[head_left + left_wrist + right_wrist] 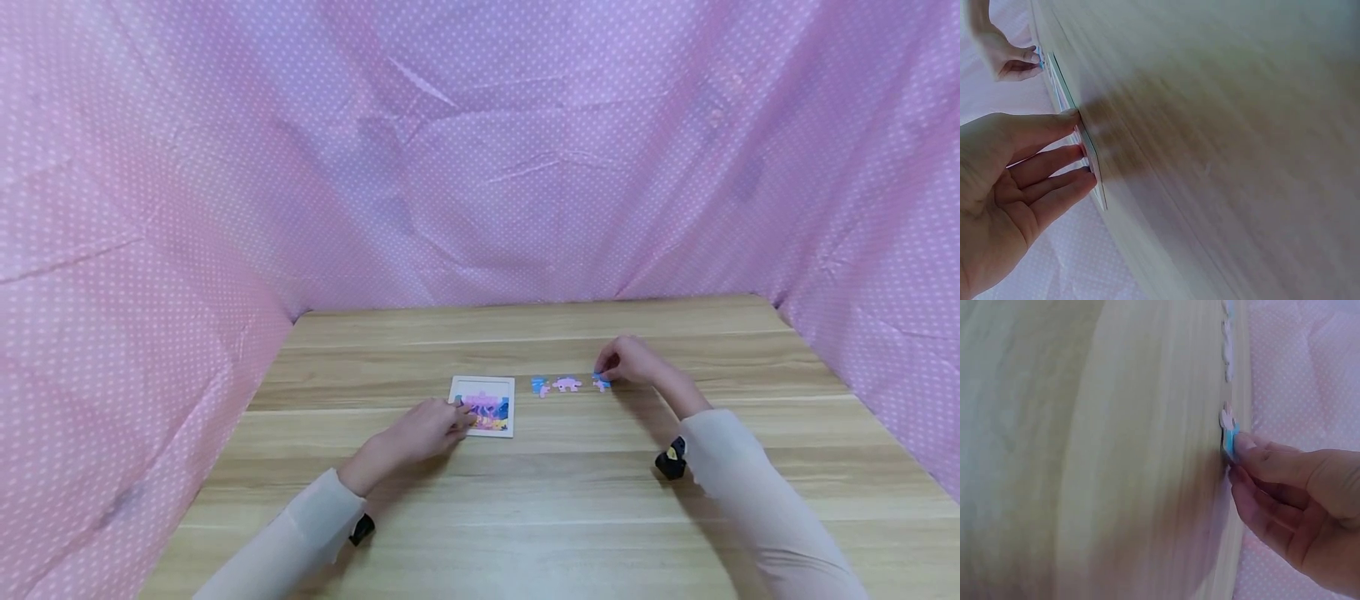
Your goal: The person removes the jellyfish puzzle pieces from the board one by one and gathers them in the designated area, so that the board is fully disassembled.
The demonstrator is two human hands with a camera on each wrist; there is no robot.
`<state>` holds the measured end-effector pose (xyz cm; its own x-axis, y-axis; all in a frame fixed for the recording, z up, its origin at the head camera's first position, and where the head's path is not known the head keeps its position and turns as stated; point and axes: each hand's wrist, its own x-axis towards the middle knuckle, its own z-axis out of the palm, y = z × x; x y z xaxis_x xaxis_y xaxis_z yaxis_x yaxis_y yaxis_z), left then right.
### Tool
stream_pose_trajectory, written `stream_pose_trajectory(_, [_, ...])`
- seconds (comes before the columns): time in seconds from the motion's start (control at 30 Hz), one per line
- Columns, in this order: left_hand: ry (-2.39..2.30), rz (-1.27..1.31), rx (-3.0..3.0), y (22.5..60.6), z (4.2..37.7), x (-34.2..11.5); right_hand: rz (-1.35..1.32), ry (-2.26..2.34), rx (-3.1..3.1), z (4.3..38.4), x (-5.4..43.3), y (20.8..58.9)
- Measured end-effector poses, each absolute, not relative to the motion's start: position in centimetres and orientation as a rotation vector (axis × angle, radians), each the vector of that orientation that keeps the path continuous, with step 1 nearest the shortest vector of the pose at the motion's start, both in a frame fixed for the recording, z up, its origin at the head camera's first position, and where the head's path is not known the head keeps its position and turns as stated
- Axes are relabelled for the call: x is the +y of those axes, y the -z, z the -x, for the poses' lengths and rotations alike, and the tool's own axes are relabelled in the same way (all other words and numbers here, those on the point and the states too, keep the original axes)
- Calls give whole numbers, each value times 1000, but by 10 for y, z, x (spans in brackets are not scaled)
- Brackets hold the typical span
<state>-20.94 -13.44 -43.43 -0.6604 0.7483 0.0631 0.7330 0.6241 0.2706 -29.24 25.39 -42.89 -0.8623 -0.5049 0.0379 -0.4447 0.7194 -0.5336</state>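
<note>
A white-framed jigsaw puzzle board (483,381) lies on the table, its lower part filled with a colourful picture and its upper part bare. My left hand (426,430) rests at the board's left side; in the left wrist view the thumb and fingertips (1088,178) touch the board (1100,187). Over to the right, my right hand (633,360) pinches a blue and pink puzzle piece (1229,439) between thumb and fingers, low at the table surface. Between the hands lie a blue and pink piece (540,386) and a pink piece (567,384).
The wooden table (495,517) reaches back to a pink dotted cloth (480,208), which also hangs at both sides. Black wrist devices (671,459) sit under both sleeves.
</note>
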Motion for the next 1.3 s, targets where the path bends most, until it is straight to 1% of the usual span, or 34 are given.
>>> stream_pose_trajectory(0.37, [-467, -1241, 2775, 436, 209, -136, 737, 939, 2777, 292, 256, 433])
stream_pose_trajectory(0.53, [-481, -1216, 2769, 436, 206, -136, 767, 981, 2791, 293, 253, 434])
stream_pose_trajectory(0.7, [-479, -1257, 2776, 436, 206, -136, 792, 994, 2766, 293, 243, 430])
stream_pose_trajectory(0.87, [-457, -1250, 2776, 436, 207, -135, 855, 1013, 2721, 295, 230, 428])
stream_pose_trajectory(1.03, [-430, -1244, 2783, 436, 208, -135, 963, 1135, 2688, 292, 218, 426])
stream_pose_trajectory(1.13, [-422, -1255, 2785, 436, 208, -134, 934, 1187, 2692, 291, 210, 426])
stream_pose_trajectory(1.3, [-415, -1266, 2781, 435, 208, -134, 830, 1135, 2719, 291, 194, 426])
